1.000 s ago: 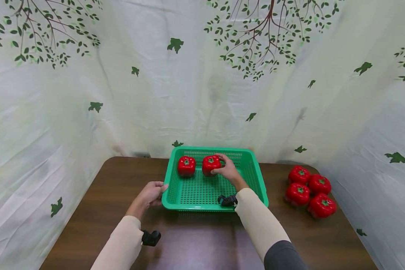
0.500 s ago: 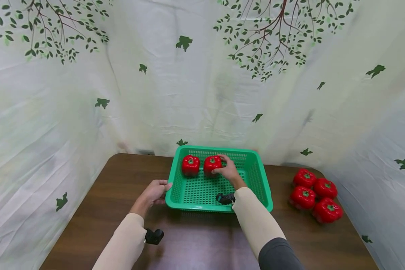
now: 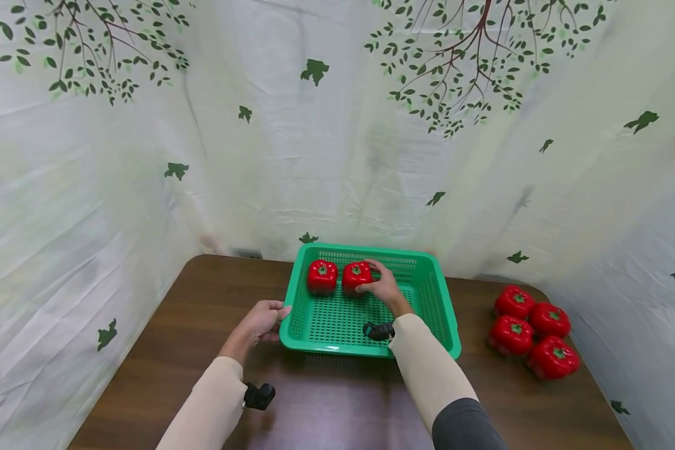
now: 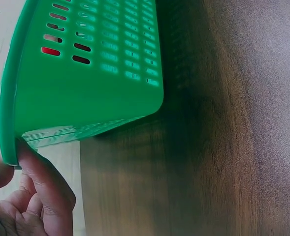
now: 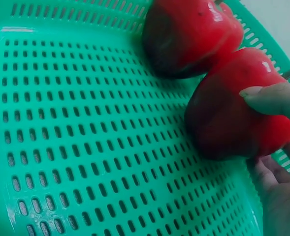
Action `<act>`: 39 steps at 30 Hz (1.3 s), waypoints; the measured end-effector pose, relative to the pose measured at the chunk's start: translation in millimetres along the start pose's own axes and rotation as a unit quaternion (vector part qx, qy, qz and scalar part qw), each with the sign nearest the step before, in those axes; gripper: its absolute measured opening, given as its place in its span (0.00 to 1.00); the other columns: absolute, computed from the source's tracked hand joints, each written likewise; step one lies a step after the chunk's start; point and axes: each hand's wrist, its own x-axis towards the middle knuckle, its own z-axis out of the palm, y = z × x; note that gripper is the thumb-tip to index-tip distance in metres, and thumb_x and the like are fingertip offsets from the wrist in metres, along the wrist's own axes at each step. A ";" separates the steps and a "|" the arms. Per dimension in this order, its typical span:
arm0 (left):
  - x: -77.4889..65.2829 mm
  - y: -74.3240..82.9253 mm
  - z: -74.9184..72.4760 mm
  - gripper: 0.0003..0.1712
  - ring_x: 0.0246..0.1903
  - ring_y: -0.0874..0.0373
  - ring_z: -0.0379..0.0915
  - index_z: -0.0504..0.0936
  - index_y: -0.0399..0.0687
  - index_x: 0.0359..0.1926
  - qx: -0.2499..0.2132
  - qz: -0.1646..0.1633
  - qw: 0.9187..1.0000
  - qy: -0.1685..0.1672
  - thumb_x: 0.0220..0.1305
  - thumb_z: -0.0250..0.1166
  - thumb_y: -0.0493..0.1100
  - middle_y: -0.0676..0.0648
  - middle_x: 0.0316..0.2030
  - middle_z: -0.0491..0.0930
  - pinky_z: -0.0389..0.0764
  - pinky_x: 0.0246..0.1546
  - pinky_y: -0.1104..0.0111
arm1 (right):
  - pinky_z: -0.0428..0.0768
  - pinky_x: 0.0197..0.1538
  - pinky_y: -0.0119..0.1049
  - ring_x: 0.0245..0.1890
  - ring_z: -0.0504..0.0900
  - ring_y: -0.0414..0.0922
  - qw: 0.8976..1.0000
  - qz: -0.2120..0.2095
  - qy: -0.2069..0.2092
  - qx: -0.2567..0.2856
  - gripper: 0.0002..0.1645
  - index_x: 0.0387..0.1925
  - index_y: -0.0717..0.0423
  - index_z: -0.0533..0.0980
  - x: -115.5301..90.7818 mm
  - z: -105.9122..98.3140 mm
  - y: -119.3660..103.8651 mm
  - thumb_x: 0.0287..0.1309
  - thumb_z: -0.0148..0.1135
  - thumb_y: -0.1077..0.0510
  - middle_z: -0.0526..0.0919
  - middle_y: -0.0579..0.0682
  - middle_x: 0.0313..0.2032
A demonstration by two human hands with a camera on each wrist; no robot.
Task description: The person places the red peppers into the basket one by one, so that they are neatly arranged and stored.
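A green plastic basket [image 3: 337, 349] with slotted walls stands on the brown table. My left hand [image 3: 262, 320] pinches its left rim between thumb and fingers; the left wrist view shows the thumb on one side of the rim [image 4: 8, 113] and a finger on the other. Inside the basket, my right hand [image 3: 385, 287] grips a red bell pepper [image 3: 357, 277] at its right side. In the right wrist view the thumb lies across this bell pepper [image 5: 233, 108]. Another red bell pepper [image 3: 322, 277] sits just left of it, near the basket's back left corner.
Several more red bell peppers [image 3: 512, 334] are grouped on the table's right side, outside the basket. A pale curtain [image 3: 270, 187] printed with leaves hangs behind the brown table [image 3: 202, 300]. Each wrist carries a small black device, such as the left wrist camera [image 3: 260, 396].
The head view has shifted slightly, so the whole scene sits a little further right. The held bell pepper now appears somewhat closer to its neighbour; both hands keep their grips.
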 end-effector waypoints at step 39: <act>-3.6 3.5 1.9 0.24 0.35 0.52 0.75 0.68 0.29 0.61 0.024 0.002 1.000 -0.003 0.74 0.51 0.44 0.39 0.41 0.76 0.81 0.35 0.63 | 0.71 0.59 0.55 0.64 0.65 0.59 1.000 -0.002 -0.023 -0.017 0.49 0.68 0.50 0.63 -17.6 -10.7 -14.7 0.45 0.72 0.70 0.64 0.60 0.65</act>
